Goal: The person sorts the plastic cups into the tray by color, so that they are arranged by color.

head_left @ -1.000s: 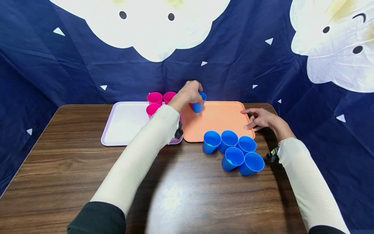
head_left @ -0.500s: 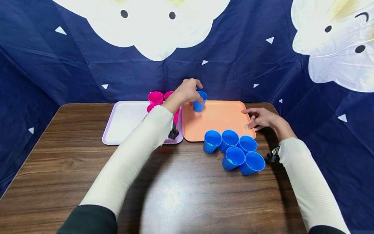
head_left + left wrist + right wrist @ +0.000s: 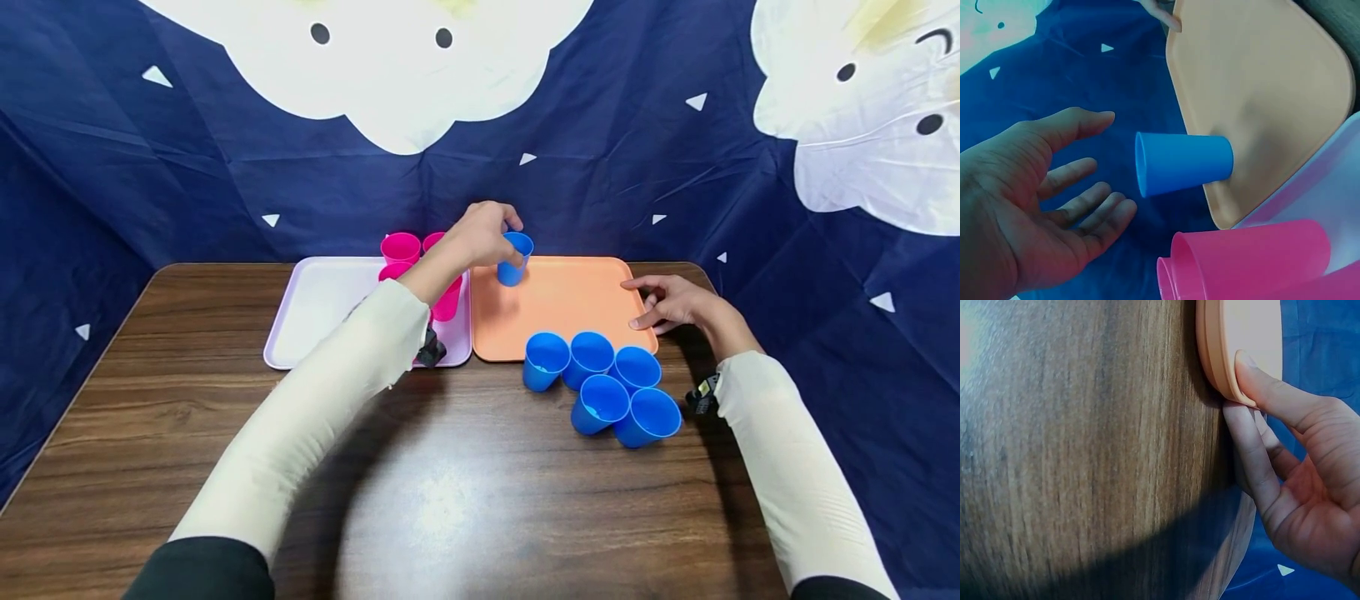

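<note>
A blue cup (image 3: 513, 268) stands upright at the back left corner of the orange tray (image 3: 562, 304). My left hand (image 3: 480, 233) is just left of its rim, and in the left wrist view that hand (image 3: 1054, 200) has its fingers spread and loosely bent, with a gap between them and the cup (image 3: 1188, 164). At the tray's right side my right hand (image 3: 671, 302) holds the edge. The right wrist view puts the thumb of this hand (image 3: 1310, 475) over the tray's rim (image 3: 1213, 350), fingers against the outside.
Several blue cups (image 3: 602, 400) cluster on the wooden table (image 3: 450, 500) along the orange tray's front edge. To the left, a pale purple tray (image 3: 315, 304) bears several pink cups (image 3: 401, 247), partly hidden by my left forearm. A dark blue curtain (image 3: 337, 192) hangs behind the table.
My left hand has let go of the blue cup and drawn slightly left, its forearm swinging left and uncovering a pink cup. The cup stays on the orange tray; my right hand keeps its place.
</note>
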Demonstrator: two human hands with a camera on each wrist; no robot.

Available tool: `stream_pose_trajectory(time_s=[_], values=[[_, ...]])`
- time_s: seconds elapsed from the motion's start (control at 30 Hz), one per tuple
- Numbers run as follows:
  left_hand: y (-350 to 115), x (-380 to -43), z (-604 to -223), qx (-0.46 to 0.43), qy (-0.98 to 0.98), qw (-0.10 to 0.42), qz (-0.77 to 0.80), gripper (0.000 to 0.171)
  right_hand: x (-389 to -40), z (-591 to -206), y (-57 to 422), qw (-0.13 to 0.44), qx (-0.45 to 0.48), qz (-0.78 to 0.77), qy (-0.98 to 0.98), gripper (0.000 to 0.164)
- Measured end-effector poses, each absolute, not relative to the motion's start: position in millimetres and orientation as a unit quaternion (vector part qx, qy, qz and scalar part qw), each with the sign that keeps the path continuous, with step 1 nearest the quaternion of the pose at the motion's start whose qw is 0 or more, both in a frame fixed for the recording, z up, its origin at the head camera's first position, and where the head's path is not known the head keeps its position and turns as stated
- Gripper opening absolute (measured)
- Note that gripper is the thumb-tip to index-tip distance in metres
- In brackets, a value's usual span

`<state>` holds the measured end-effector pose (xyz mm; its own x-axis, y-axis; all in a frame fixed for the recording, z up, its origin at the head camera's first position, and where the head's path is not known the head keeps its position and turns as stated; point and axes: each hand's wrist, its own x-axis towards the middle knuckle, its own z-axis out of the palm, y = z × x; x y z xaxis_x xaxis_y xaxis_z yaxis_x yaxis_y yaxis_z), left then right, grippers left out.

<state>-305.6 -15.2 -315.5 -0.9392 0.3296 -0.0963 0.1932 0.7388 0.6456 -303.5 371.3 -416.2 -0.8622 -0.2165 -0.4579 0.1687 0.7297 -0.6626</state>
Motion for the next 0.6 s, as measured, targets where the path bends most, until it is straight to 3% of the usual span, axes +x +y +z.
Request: stream_pose_trajectory(time_s=[0.6], values=[[-17,-280,-312,0.180,0.920,0.099,0.334,0.049,-304,-416,372,0.264,-0.008,-0.368,0.891,0.094]])
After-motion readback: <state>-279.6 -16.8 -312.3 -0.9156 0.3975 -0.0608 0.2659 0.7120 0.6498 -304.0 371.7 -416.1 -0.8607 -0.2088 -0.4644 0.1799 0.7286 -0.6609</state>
